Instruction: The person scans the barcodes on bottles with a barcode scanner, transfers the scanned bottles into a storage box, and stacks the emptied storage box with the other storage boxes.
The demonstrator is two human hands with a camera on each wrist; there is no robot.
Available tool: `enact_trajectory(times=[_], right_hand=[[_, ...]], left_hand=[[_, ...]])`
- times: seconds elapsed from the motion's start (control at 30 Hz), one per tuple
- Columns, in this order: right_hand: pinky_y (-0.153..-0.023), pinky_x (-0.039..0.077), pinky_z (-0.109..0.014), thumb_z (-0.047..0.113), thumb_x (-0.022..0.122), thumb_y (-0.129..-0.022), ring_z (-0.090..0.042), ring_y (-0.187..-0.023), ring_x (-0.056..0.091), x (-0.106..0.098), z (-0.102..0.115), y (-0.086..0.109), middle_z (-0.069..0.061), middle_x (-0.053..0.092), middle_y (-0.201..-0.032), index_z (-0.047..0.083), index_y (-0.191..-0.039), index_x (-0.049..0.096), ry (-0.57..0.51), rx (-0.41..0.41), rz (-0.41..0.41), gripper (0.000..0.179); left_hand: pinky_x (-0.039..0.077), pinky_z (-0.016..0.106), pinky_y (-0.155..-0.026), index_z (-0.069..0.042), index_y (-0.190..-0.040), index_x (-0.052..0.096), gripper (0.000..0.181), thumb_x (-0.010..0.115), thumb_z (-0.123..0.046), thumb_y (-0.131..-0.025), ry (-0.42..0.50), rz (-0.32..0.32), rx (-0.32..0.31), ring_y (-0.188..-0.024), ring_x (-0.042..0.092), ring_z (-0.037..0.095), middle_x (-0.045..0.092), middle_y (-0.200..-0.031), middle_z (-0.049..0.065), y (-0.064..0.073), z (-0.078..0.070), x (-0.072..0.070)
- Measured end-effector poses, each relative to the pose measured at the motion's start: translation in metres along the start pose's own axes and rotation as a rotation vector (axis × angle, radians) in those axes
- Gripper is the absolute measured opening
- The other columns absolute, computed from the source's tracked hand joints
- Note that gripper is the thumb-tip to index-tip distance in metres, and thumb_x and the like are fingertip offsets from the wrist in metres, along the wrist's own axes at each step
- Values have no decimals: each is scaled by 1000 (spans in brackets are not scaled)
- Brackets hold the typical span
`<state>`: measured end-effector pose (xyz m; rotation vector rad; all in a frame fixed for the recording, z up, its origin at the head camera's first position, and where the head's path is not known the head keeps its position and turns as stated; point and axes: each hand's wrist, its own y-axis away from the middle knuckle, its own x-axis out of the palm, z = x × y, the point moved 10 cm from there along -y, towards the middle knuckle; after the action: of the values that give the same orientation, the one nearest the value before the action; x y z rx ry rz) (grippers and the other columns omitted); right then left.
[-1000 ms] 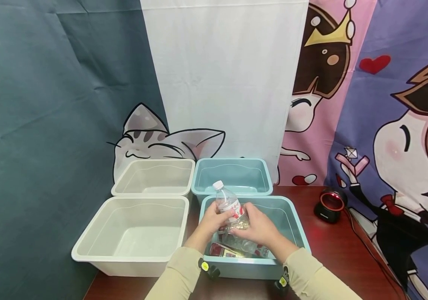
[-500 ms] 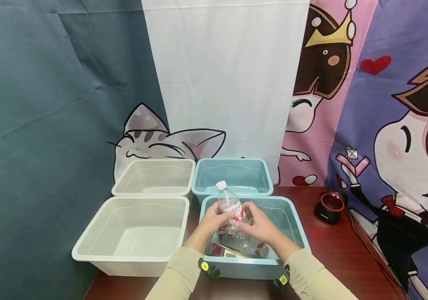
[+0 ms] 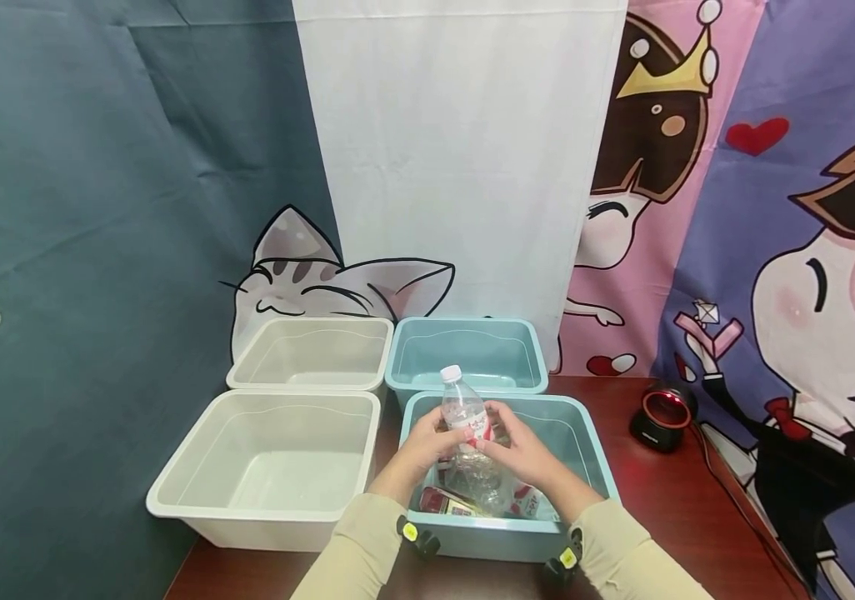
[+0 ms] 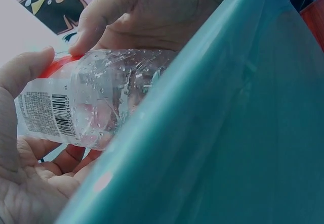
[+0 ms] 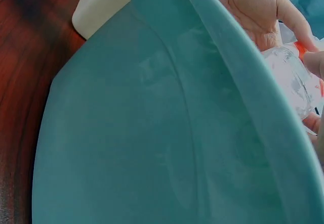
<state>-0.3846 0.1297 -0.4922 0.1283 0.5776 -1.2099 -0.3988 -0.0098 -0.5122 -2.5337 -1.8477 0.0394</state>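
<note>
A clear plastic bottle (image 3: 463,410) with a white cap and a red-and-white label leans slightly left, held over the front blue bin (image 3: 596,454). My left hand (image 3: 425,446) grips its left side, the thumb across the label. From the other side my right hand (image 3: 521,450) holds it, fingers behind and thumb on the label's lower edge. In the left wrist view, droplets and creases show on the bottle (image 4: 119,95), beside a barcode. The bin's wall hides part of the bottle in both wrist views.
More clear bottles and a dark red and yellow package (image 3: 442,502) lie in the front blue bin. A smaller blue bin (image 3: 465,333) stands behind it. Two off-white bins (image 3: 262,525) are on the left. A black device with a red-lit ring (image 3: 663,415) sits at right, its cable trailing.
The bottle has shifted a little right and stands more upright. My right thumb has moved up from near the bottle's base to the label. My left hand keeps its grip.
</note>
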Motion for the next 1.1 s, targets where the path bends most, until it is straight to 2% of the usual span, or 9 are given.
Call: enact_trajectory(times=[0.13,0.37,0.57,0.93,1.1], right_hand=[[-84,57,-36,22,69,-95,-26,-106,63,-1,-1,0,-16,61,-126,14,-153,33,-30,-12,5,69],[-83,58,-39,21,71,-95,-30,-108,66,0,3,-1,-19,61,-132,28,-159,22,-83,-42,19,81],[-84,59,-42,24,74,-93,-30,-110,66,-1,0,-1,-19,60,-135,34,-158,22,-84,-3,13,84],[-81,59,-44,26,74,-93,-31,-108,66,0,1,0,-21,57,-138,35,-158,21,-83,2,16,84],[-81,59,-46,25,74,-93,-31,-108,66,0,1,0,-22,58,-137,36,-158,21,-89,5,9,84]], left_hand=[[58,40,-86,1,-138,55,54,72,-20,-92,5,23,3,-101,65,19,65,-127,15,0,-1,2],[58,44,-90,-2,-140,54,54,71,-21,-93,35,41,13,-103,66,20,63,-128,13,1,-3,3],[58,42,-91,-2,-142,53,56,72,-21,-93,41,39,3,-109,66,22,64,-129,13,1,-2,4],[57,43,-92,-5,-142,54,59,74,-25,-91,14,15,-25,-113,66,26,64,-131,13,2,1,1],[57,44,-92,-5,-143,55,59,74,-25,-91,-9,7,-16,-113,66,26,64,-132,13,2,1,1]])
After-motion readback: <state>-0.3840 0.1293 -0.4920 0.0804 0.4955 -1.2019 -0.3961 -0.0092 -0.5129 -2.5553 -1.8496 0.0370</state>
